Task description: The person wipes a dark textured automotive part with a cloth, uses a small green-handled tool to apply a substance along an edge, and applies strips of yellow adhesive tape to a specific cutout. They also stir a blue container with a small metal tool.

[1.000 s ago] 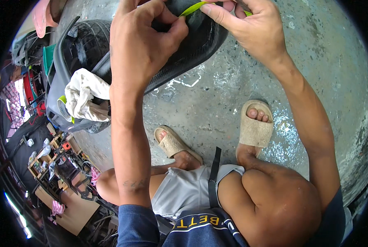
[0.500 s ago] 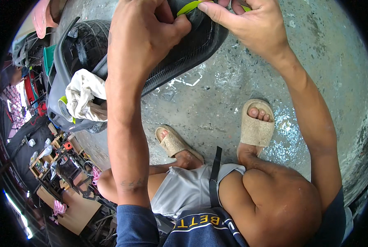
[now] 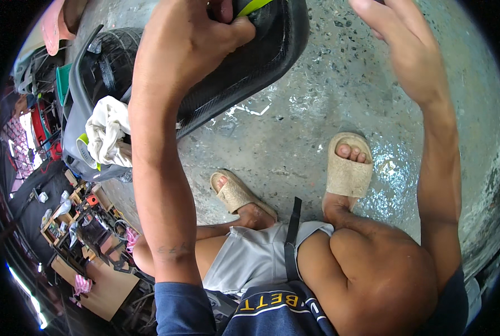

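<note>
Left hand (image 3: pixel 191 42) curled at green strip (image 3: pixel 254 6), right hand (image 3: pixel 411 53) well apart

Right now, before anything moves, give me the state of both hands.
Left hand: curled at the yellow-green strip; grip cannot be told.
Right hand: above the floor, partly cropped by the top edge; open or closed cannot be told.

Navy top (image 3: pixel 281 322) with navy sleeves (image 3: pixel 184 305) — yellow lettering (image 3: pixel 291 301) and white lines across it — above pale grey shorts (image 3: pixel 250 257) and a black strap (image 3: pixel 291 241). Beige, rough-textured, open-toed slippers (image 3: pixel 348 178). A small dark marking (image 3: pixel 173 250) on the left forearm (image 3: pixel 163 207).
</note>
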The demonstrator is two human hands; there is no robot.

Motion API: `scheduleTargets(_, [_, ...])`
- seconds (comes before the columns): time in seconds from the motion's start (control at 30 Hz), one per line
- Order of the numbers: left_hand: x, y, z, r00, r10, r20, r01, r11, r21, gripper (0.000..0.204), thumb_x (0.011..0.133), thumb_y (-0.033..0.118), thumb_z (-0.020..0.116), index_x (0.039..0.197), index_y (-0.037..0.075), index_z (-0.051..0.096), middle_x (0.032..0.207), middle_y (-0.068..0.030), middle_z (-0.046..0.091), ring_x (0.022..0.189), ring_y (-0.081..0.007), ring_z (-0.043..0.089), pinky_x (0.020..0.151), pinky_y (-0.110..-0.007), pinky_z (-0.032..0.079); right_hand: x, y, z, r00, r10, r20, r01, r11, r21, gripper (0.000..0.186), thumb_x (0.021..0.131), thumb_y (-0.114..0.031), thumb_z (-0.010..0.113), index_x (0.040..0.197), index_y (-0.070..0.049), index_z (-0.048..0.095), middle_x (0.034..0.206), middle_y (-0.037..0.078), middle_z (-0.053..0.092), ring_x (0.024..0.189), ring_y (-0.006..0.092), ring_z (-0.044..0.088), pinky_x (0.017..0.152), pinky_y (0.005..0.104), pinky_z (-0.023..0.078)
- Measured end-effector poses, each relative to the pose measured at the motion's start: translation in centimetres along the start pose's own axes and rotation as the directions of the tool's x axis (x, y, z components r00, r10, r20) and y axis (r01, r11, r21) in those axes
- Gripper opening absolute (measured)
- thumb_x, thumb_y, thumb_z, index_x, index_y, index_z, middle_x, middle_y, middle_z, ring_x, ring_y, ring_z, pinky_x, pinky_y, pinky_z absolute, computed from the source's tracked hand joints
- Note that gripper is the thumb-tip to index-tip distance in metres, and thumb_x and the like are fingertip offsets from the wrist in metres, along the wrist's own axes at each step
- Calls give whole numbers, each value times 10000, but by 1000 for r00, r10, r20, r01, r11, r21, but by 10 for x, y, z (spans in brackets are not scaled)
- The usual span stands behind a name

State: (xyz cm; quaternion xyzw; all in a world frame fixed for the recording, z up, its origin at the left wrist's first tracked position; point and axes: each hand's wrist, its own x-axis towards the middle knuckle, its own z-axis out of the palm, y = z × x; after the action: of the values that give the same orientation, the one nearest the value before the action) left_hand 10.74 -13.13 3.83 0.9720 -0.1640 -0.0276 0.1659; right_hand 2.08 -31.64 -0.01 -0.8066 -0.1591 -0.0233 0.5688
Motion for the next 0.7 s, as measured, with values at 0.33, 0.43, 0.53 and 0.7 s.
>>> scheduleTargets(0.33, [-1, 2, -3, 999, -18, 31, 18, 1000, 3, 219, 732, 69, 718, 710, 23, 505, 643, -71, 486, 629, -131, 445, 579, -320, 403, -77, -127, -32, 913, 260, 314, -187, 951, -245, 200, 773, -101, 614, 933, 18, 617, 883, 226, 635, 882, 406, 696, 738, 453, 595])
scheduleTargets(0.43, [3, -6, -2, 998, -17, 60, 21, 998, -63, 217, 734, 73, 718, 710, 22, 509, 643, -73, 493, 629, -135, 454, 582, -329, 411, -77, -129, -33, 916, 235, 324, -154, 955, -255, 208, 771, -111, 616, 938, 14, 618, 892, 225, 639, 875, 405, 693, 728, 455, 594])
scheduleTargets(0.53, [4, -9, -6, 996, -7, 87, 17, 993, -116, 214, 733, 73, 721, 710, 21, 514, 643, -82, 504, 622, -144, 465, 581, -336, 418, -79, -132, -31, 907, 253, 338, -167, 950, -263, 215, 773, -123, 614, 945, 7, 623, 903, 222, 645, 873, 402, 692, 726, 454, 592])
scheduleTargets(0.7, [2, -13, -7, 997, 40, 66, -37, 999, -32, 212, 731, 73, 726, 713, 15, 524, 646, -108, 525, 615, -167, 484, 585, -342, 429, -51, -93, -14, 963, 87, 256, 14, 930, -368, 224, 781, -98, 607, 980, -3, 644, 912, 200, 634, 877, 383, 676, 734, 453, 572])
